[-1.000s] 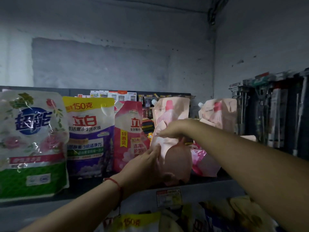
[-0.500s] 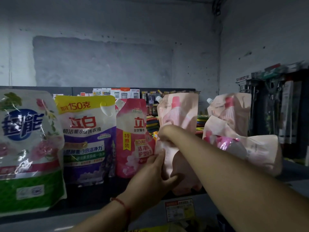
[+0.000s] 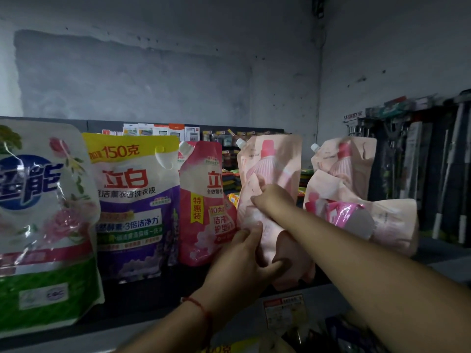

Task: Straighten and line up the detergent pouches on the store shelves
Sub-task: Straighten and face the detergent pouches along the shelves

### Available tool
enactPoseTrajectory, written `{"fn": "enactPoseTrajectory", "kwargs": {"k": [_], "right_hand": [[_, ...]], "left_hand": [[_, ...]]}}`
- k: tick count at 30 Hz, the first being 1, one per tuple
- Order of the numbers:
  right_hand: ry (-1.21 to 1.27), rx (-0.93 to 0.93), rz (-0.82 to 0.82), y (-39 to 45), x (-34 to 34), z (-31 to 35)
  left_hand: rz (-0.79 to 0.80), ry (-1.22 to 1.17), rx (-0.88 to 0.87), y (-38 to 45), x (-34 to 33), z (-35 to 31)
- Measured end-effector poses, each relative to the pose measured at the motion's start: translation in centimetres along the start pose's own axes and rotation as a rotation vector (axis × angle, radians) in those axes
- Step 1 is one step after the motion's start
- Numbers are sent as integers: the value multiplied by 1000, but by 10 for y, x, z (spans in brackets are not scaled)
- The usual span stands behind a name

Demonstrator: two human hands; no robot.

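Pale pink pouch [image 3: 270,174]: centre of frame, standing on the shelf [image 3: 153,296], creased and leaning a bit, white spout at its top left.
Your left hand [image 3: 244,263]: lower centre, fingers and thumb curled round the pouch's lower left edge, grasping it (red string on the wrist).
Your right hand [image 3: 272,200]: centre, fingers bent onto the pouch's middle, gripping the front.
Dark pink pouch [image 3: 204,202]: just left of it, upright, touching your left fingers.
Yellow and purple bag [image 3: 132,205]: left of centre, upright.
White and green bag [image 3: 43,225]: far left, biggest, cut off by the frame edge.
Two more pale pink pouches [image 3: 356,194]: right of centre, one upright behind, one slumped sideways in front.
Price tag [image 3: 285,312]: on the shelf edge, bottom centre.
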State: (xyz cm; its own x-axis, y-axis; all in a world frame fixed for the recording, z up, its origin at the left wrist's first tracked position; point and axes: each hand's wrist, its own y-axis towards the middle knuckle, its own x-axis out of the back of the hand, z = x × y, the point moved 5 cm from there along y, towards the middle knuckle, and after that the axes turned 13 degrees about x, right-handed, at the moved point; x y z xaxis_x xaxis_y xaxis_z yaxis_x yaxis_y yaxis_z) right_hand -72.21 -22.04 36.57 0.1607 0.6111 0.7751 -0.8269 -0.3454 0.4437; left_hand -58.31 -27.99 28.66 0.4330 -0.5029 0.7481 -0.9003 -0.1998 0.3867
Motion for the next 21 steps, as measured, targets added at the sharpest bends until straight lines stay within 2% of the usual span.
{"fn": "enactPoseTrajectory", "kwargs": {"k": [5,12,21], "right_hand": [[84,-1,-111,-10,13,0],[358,-39,-319,-20,50,10],[463,75,-520,-50,95,34]], "left_hand": [[112,-89,9,1,1,0],[194,-459,36,0,10,-3],[75,-726,2,5,4,-34]]}}
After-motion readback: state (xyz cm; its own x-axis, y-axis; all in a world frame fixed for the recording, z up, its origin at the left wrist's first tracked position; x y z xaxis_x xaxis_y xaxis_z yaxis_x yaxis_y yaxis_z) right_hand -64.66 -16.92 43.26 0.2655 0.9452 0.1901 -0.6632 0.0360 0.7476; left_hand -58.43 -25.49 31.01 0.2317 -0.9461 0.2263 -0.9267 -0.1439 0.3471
